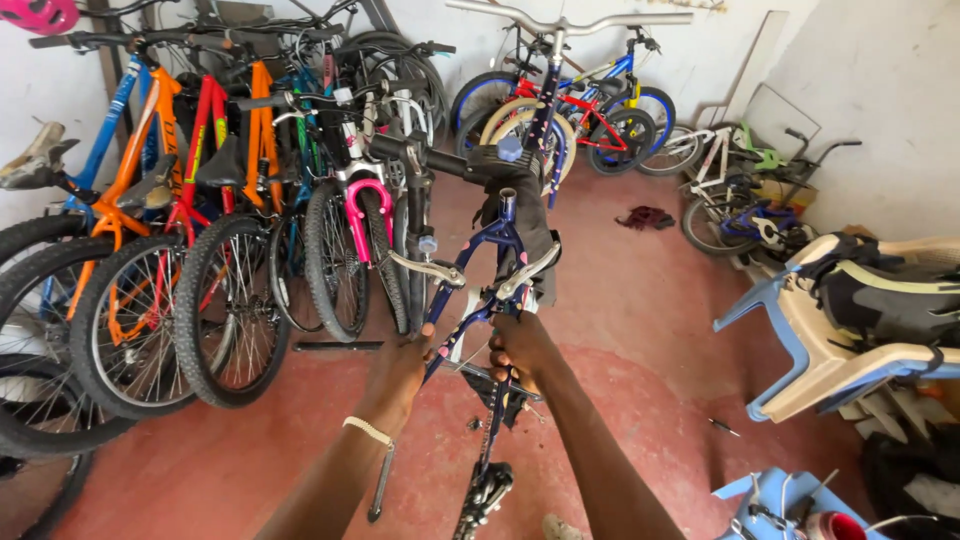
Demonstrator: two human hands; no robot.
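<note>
Forearms reach forward from the bottom edge. Left hand point(398, 365): fingers curled around the purple bike frame point(497, 250), thin bracelet point(366, 430) at the wrist. Right hand point(520, 345): closed in a grip on the same frame, just beside the left. Frame: tilted, rising ahead of both hands, silver brake arms point(470, 280) just above them, handlebar point(565, 20) at top. Left of the hands: row of parked bikes point(210, 230), wheels close by. Right of the hands: stacked plastic chairs point(840, 330). Beyond: more bikes point(600, 110) against the wall.
</note>
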